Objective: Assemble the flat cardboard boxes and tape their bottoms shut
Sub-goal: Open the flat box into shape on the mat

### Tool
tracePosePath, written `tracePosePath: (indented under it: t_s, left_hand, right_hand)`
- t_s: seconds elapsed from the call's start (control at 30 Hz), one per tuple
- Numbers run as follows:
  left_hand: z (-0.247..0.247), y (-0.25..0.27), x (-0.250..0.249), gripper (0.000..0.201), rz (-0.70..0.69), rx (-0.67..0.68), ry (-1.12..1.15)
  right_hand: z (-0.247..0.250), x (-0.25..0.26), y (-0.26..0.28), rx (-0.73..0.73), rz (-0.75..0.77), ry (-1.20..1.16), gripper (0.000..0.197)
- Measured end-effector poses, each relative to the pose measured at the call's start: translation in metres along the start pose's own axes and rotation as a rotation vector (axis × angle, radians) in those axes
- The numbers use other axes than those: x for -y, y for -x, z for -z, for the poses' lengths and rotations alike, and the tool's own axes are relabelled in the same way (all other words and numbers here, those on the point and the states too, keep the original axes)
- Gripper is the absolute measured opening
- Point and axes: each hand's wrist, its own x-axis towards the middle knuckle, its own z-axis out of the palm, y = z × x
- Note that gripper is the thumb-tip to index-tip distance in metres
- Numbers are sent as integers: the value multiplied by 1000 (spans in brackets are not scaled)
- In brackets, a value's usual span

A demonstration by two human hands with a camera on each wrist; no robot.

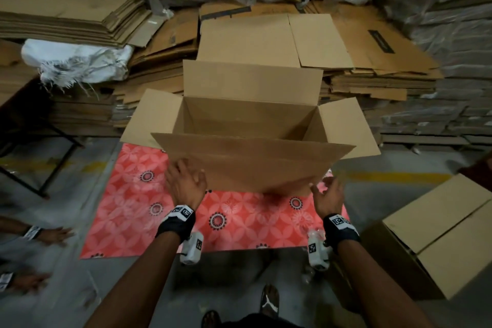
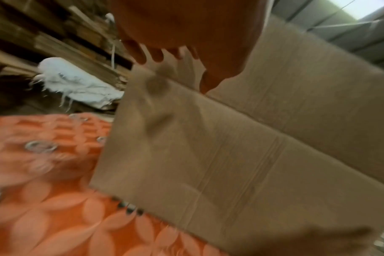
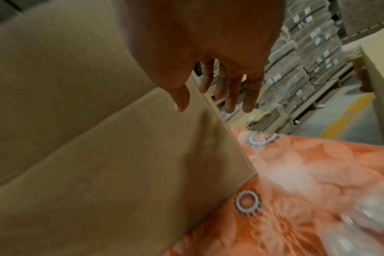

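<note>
Reaching forward, the left hand (image 1: 186, 181) lies flat with spread fingers against the near wall of the open box (image 1: 250, 125), at that wall's left lower corner. The right hand (image 1: 326, 194) hangs just off the right lower corner, fingers loose and wide, holding nothing; the right wrist view shows its fingertips (image 3: 235, 97) past the box's edge and not clearly touching it. The box stands ahead of both hands on the orange patterned mat (image 1: 127, 194), top flaps splayed outward, its long axis running left to right across the person, so each hand faces one end. The left hand is nearer, already in contact. Turning or lifting the box probably depends on the right hand closing onto its corner. Behind it lie stacks of flat cardboard (image 1: 372, 61).
</note>
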Motion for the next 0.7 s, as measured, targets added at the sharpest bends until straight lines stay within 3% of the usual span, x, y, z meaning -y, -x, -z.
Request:
tracePosePath:
  t_s: [0.1,0.2,0.33,0.53,0.7]
  left_hand:
    - [-21,10,30,63,0,75,44]
    - [-31,11,42,86,33,111,77]
    - [-37,0,55,110,29,90,125]
    - [-51,-32,60,122,-14,88,237]
    - [-51,-39,54,112,-66,64,297]
  right_hand:
    - [-14,-10,9,53,67,147,52]
    - [-26,-25,9,117,80,284,81]
    - [-40,-47,0,219,136,272,111]
    - [-49,-52,-11,245,229,-10,108]
    - [-54,-40,-16,195,195,-50,108]
